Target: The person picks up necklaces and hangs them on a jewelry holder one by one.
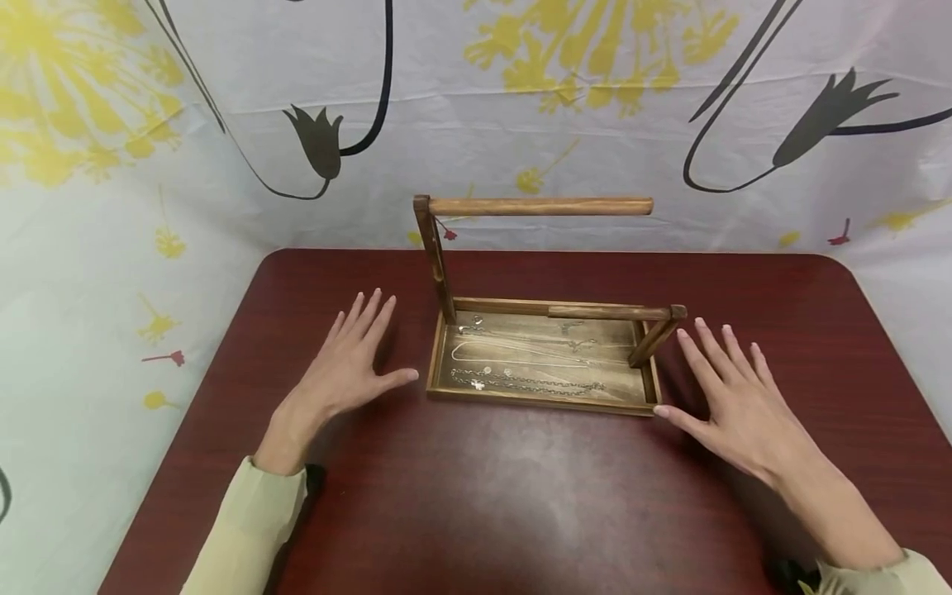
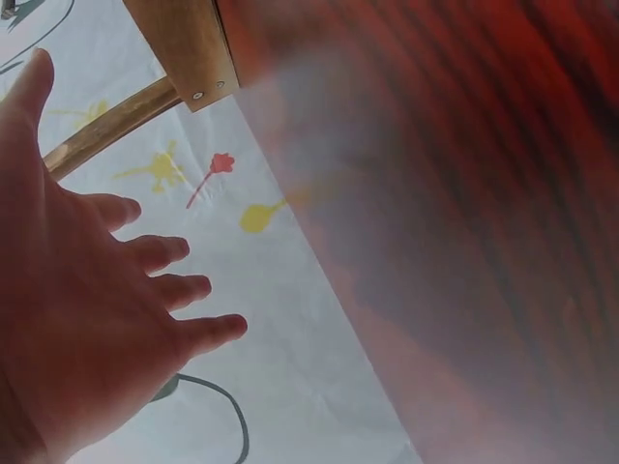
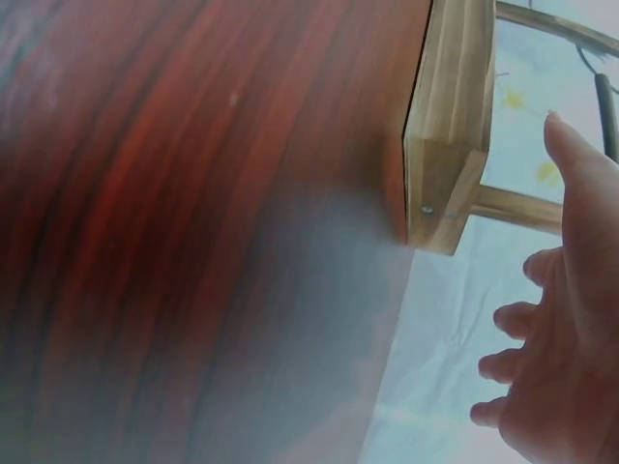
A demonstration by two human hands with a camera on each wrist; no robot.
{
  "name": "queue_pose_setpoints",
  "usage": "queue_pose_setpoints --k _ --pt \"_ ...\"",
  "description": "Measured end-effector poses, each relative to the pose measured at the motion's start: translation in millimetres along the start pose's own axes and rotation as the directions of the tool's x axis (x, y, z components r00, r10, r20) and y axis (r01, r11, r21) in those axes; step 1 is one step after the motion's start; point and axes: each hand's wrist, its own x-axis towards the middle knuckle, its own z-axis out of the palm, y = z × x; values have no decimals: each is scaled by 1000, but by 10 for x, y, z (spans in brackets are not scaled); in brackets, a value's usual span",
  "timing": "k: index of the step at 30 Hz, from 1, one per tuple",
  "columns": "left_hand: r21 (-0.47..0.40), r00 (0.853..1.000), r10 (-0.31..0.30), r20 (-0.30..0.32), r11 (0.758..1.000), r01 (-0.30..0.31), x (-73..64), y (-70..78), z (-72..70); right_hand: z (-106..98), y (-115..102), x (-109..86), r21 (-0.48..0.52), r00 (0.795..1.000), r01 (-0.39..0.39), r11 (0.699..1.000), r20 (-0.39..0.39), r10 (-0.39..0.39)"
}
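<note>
A wooden jewelry stand (image 1: 543,402) sits on the table, its shallow tray holding several fine chains (image 1: 513,358) and small pieces of jewelry. A tall post at its left carries a long bar (image 1: 543,207); a shorter post at the right carries a lower bar (image 1: 610,313). To the left of the tray, my left hand (image 1: 345,364) lies with fingers spread and nothing in it, the thumb near the tray's side. My right hand (image 1: 740,413) is spread at the right, its thumb tip at the tray's front right corner; whether it touches, I cannot tell.
The dark red table (image 1: 521,496) has rounded far corners. Behind it hangs a white cloth (image 1: 416,74) printed with yellow and grey flowers. The overhead bars rise above the tray from its two ends.
</note>
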Motion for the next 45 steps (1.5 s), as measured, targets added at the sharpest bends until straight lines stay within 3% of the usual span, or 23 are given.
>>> queue_pose_setpoints --k 7,15,25,35,45 --pt "-158 999 -12 43 987 19 12 12 36 -37 -100 -8 34 1000 5 999 9 -5" --pt "-207 999 3 44 978 6 60 58 31 -95 -217 -29 58 998 -14 998 -58 17" --pt "-405 996 34 88 915 4 112 105 36 -170 -362 -16 39 993 -40 998 -111 44" --pt "-428 991 61 117 904 -5 154 154 48 -120 -478 91 51 990 38 998 -137 -31" --pt "-439 990 60 128 898 2 151 162 65 -63 -512 182 66 989 64 996 -135 -55"
